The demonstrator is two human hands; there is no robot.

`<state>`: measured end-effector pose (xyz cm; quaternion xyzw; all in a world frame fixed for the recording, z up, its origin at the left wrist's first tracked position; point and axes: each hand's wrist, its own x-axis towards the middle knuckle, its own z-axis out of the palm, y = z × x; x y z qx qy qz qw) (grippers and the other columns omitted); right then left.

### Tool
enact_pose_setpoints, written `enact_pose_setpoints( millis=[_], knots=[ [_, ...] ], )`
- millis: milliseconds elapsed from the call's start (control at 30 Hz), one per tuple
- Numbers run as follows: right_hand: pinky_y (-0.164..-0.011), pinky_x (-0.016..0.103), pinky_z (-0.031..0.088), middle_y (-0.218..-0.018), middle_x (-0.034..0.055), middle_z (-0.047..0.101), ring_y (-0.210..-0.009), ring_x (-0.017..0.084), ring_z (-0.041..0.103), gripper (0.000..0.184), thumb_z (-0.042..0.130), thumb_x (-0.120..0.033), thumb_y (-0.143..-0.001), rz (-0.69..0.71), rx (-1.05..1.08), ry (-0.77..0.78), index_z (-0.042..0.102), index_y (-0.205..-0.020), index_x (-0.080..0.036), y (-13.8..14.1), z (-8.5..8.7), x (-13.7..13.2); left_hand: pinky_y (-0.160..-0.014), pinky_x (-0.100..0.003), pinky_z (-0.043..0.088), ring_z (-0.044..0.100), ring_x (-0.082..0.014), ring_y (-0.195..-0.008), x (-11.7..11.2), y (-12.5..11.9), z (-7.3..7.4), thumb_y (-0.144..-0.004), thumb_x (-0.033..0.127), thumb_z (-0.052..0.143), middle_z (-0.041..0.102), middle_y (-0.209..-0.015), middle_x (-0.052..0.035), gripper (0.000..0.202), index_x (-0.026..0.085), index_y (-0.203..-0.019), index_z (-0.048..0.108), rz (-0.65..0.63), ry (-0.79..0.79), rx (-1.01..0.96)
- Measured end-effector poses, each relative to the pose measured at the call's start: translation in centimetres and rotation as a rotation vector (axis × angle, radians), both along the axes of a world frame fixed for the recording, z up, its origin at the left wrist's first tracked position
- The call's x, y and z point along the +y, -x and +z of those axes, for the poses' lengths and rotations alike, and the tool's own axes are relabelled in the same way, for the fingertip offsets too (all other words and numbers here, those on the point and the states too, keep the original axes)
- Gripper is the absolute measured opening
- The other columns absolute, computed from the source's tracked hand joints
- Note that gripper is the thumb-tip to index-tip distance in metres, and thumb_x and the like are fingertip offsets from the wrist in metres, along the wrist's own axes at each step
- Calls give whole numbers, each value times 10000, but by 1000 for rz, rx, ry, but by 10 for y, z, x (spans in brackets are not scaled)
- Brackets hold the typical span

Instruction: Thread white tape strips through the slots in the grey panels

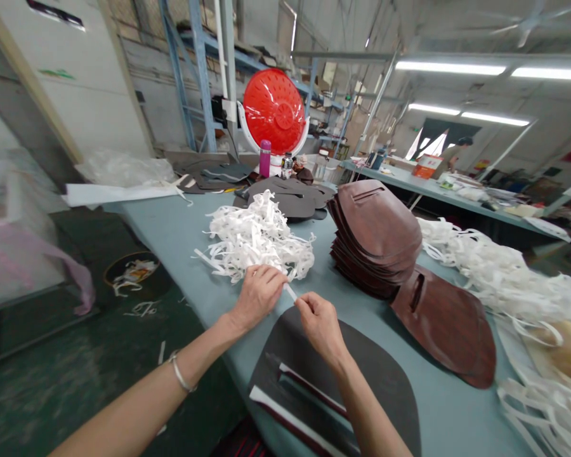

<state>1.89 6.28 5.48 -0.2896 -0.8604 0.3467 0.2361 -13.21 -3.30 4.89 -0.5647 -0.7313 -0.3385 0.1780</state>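
Note:
A short white strip [290, 292] is stretched between my two hands. My left hand [261, 293] pinches one end beside a tangled pile of white strips [261, 238]. The other end sits between the thumb and fingers of my right hand [320, 320]. Below my hands lies a dark grey, rounded leather-like panel [380, 368] with a slot; white strips edge the slot and its near side. My right forearm covers part of it. To the right rises a stack of brown leather-like panels [378, 235], each slotted, with more brown panels [450, 324] lying beside it.
Dark grey cut pieces [290, 198], a purple bottle [264, 158] and a red round heater [276, 111] stand toward the table's back. More white strips [499, 273] heap along the right. A bin [132, 274] is on the floor at left. Another person [452, 155] is at a far table.

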Motion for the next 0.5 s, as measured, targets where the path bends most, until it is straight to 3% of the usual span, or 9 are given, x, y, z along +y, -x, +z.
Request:
enact_pose_setpoints(
  millis=[200, 500],
  knots=[
    [-634, 259, 344, -654, 18, 617, -661, 173, 547, 251, 422, -307, -871, -189, -59, -38, 609, -732, -214, -13, -7, 28, -805, -347, 426, 595, -195, -806, -12, 41, 1, -833, 213, 498, 642, -833, -35, 109, 182, -873, 595, 263, -204, -229],
    [-634, 240, 361, -643, -8, 632, -657, 159, 579, 246, 437, -313, -877, -94, -103, -28, 613, -724, -233, -13, -11, 19, -733, -297, 457, 601, -168, -740, -13, 66, -4, -826, 344, 508, 653, -794, -11, 188, 184, -839, 605, 431, -311, -444]
  ],
)
